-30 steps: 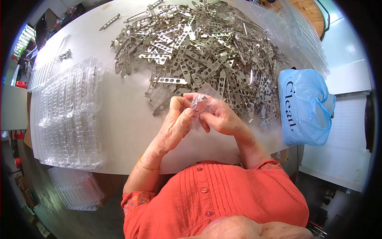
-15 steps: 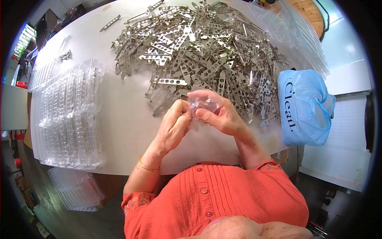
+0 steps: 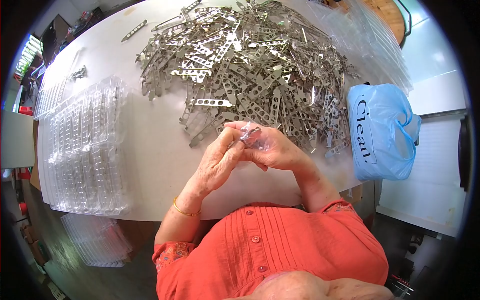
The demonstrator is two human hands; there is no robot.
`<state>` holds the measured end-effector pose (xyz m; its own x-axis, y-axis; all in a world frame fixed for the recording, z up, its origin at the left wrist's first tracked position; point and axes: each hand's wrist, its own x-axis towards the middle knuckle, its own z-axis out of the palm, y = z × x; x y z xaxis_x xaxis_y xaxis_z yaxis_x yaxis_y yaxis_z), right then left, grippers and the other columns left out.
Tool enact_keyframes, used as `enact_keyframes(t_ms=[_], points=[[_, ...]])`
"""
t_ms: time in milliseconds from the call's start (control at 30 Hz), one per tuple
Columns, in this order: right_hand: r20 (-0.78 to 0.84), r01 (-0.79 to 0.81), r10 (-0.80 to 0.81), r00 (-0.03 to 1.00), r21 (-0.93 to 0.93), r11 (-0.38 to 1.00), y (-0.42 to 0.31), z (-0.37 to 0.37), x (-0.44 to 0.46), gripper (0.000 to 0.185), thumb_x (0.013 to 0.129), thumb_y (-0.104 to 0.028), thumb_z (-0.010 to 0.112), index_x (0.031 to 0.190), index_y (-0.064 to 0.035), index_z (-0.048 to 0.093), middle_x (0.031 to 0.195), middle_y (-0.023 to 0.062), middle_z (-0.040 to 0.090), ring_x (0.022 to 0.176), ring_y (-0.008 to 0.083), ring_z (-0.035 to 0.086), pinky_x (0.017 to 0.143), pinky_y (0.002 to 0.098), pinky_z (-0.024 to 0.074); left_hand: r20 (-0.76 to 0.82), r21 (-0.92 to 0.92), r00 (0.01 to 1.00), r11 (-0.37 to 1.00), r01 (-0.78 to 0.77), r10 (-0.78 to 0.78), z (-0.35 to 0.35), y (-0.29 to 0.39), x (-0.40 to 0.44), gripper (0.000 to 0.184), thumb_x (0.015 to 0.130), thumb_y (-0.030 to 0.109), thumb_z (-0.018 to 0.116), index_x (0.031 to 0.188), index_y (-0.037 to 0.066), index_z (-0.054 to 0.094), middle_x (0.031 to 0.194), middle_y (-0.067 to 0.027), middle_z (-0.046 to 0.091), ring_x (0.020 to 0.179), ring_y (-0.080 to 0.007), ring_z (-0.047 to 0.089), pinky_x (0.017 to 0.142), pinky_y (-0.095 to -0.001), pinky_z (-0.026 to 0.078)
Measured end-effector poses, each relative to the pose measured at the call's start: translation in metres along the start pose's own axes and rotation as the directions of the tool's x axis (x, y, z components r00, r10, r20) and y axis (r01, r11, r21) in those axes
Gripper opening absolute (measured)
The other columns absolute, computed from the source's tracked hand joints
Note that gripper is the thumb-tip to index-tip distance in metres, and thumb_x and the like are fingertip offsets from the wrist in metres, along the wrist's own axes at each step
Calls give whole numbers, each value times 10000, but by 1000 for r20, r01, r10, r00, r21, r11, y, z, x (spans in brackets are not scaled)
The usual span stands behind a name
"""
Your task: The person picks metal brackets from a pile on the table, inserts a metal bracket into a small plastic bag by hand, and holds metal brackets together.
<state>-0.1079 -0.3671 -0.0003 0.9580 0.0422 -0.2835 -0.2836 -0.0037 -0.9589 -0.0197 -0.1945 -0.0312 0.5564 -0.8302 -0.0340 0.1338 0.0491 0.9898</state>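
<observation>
A small crumpled clear plastic bag (image 3: 260,141) is held between my two hands, just in front of the metal pile. My left hand (image 3: 218,159) pinches its left edge with thumb and fingers. My right hand (image 3: 284,151) curls around the other side, its thumb below and fingers above. A small dark, shiny patch shows in the plastic near the fingertips; I cannot tell what it is. Beyond my hands lies a big heap of flat metal brackets (image 3: 240,75) with round holes, overlapping at all angles.
Stacked clear plastic trays (image 3: 85,150) stand on the left of the white table (image 3: 155,175); more trays (image 3: 97,240) sit below its edge. A tied blue bag (image 3: 384,132) marked "Clean" rests on the right. Clear plastic sheets (image 3: 375,45) lie at the back right.
My right hand has turned over the plastic and its thumb has dropped lower. The bag is more bunched up, and a dark shiny patch now shows in it. My left hand keeps its pinch.
</observation>
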Motion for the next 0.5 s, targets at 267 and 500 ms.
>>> enact_keyframes(t_ms=[267, 500], points=[[-39, 223, -225, 974, -59, 973, 2, -2, -4, 465, 940, -123, 730, 1362, -49, 550, 1025, 26, 672, 915, 66, 613, 830, 279, 531, -27, 64, 999, 998, -28, 30, -5, -3, 0, 184, 1068, 208, 486, 968, 70, 555, 738, 37, 509, 608, -33, 437, 520, -206, 380], [-104, 149, -143, 984, 56, 987, 9, -5, -4, 202, 986, -113, 675, 1153, -29, 599, 879, -5, 652, 720, 40, 576, 636, 222, 485, -6, 202, 995, 975, -96, 99, -10, -8, 0, 229, 1056, 254, 524, 975, 47, 581, 833, 17, 543, 662, -50, 470, 569, -222, 412]])
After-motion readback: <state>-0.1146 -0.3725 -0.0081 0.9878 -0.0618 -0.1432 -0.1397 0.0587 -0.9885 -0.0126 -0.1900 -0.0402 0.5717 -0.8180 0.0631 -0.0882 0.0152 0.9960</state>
